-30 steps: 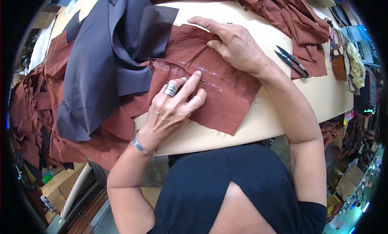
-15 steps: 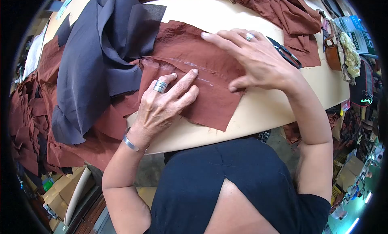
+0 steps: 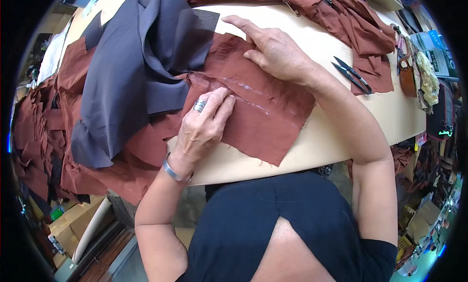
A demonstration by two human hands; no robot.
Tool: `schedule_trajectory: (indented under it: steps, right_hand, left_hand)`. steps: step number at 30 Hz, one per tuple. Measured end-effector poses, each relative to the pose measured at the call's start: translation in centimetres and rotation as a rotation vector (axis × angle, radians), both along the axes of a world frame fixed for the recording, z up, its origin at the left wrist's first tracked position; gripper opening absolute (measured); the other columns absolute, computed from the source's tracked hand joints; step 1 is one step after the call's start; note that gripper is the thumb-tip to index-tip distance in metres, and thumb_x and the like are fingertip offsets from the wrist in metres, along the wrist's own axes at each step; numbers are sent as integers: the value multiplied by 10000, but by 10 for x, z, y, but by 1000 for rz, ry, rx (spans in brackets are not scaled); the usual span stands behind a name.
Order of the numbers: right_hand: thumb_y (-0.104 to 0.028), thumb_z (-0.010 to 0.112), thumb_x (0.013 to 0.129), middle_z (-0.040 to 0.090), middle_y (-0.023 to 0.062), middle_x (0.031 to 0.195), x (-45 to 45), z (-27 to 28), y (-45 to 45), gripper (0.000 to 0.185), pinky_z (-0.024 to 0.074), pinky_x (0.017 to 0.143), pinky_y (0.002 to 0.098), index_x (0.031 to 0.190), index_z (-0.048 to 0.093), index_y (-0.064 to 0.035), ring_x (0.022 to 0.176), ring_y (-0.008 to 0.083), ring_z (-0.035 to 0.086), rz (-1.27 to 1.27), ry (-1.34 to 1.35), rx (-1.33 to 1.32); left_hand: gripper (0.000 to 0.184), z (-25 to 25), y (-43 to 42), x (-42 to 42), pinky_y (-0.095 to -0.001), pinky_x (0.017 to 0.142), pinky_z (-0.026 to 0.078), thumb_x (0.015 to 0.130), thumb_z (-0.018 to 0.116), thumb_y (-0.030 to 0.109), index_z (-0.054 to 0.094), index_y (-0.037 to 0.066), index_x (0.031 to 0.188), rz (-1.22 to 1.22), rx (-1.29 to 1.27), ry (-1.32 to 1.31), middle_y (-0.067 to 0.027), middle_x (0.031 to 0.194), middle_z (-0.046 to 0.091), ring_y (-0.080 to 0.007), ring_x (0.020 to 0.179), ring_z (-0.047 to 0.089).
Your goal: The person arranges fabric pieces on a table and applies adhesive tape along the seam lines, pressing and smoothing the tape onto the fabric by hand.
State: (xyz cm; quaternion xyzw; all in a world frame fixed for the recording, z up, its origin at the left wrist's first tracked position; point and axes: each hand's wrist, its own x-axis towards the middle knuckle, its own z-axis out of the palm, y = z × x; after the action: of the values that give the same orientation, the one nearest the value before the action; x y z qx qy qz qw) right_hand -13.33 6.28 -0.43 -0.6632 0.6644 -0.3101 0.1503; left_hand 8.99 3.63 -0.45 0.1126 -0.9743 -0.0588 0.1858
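A rust-brown piece of fabric point(image 3: 273, 131) lies on the pale tabletop, with a seam and whitish marks running across its middle. At the left end of that seam, my left hand point(image 3: 202, 121), wearing a ring and a metal bangle, has its fingertips drawn together on the cloth, pinching its folded edge. My right hand point(image 3: 278, 53) is over the far edge of the piece, index finger stretched out and thumb apart, with nothing in it. Dark grey fabric point(image 3: 117, 82) is bunched to the left, its lower corner beside the seam.
Black-bladed thread snips point(image 3: 352, 76) lie on the table point(image 3: 336, 126) to the right. More brown fabric point(image 3: 336, 23) is heaped along the far side. A brown leather holder point(image 3: 407, 79) hangs at the right edge. Brown scraps point(image 3: 39, 136) pile up at the far left.
My right hand has moved left and farther away, toward the far edge of the brown piece. My left fingers, spread on the cloth before, have come together in a pinch.
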Motion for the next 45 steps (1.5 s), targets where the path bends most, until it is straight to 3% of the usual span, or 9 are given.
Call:
schedule_trajectory:
  steps: [4,7,10,16,19,31,37,43,45]
  right_hand:
    - [21,612,756,558,110,728,-2,-3,-2,708,478,647,380,1370,367,-231,644,272,571,7,-83,-57]
    - [20,577,747,578,179,636,-2,-8,-4,614,475,601,456,1301,402,-177,655,358,604,21,-51,-201]
    - [20,615,752,543,90,704,-3,-10,-4,697,470,631,366,1360,390,-236,617,237,557,13,-104,-116]
    - [21,611,753,536,89,700,-3,-9,-4,677,459,634,370,1349,412,-234,618,233,548,14,-108,-114]
    - [-1,610,752,605,179,696,-2,-5,-3,582,479,644,444,1282,442,-171,685,355,606,33,-92,-136]
    - [-11,628,752,626,179,752,-3,-2,-2,576,491,673,435,1276,460,-181,725,350,617,24,-102,-77]
    - [23,606,748,546,110,723,-4,-8,-2,679,457,645,373,1352,412,-218,639,242,544,53,-137,-131]
    - [-253,768,644,598,189,1017,-2,5,6,904,462,815,454,1404,279,-217,888,387,586,121,130,-138]
    - [-320,803,577,543,141,1148,3,13,20,996,422,896,447,1414,270,-235,1012,370,544,115,222,25]
  left_hand:
    - [243,10,-1,-4,-318,820,503,747,532,68,579,31,983,-41,-25,-61,-121,1181,543,-236,968,591]
    - [235,9,-2,-4,-301,814,505,758,527,97,573,45,983,-49,-61,-99,-101,1229,537,-228,971,596]
    - [239,5,1,-3,-298,802,511,752,540,116,564,73,986,3,-89,-85,-86,1228,544,-227,957,601]
    - [201,10,3,-2,-312,790,522,755,542,157,554,168,955,-101,-166,-128,-47,1228,552,-277,961,601]
    - [197,16,6,-3,-316,794,526,756,535,162,552,181,951,-170,-243,-175,-26,1225,558,-299,975,593]
    - [237,3,1,0,-284,726,530,742,545,79,562,73,979,42,-56,-85,-81,1260,529,-250,964,590]
    - [217,3,1,4,-317,768,518,756,531,122,567,158,967,-75,-96,-95,-52,1292,517,-272,979,581]
    - [209,5,5,5,-330,819,497,759,536,155,569,171,965,-33,-86,-152,-9,1289,525,-281,1024,557]
    - [200,5,6,4,-333,816,499,763,531,154,573,162,958,-29,-80,-152,-10,1285,527,-279,1025,559]
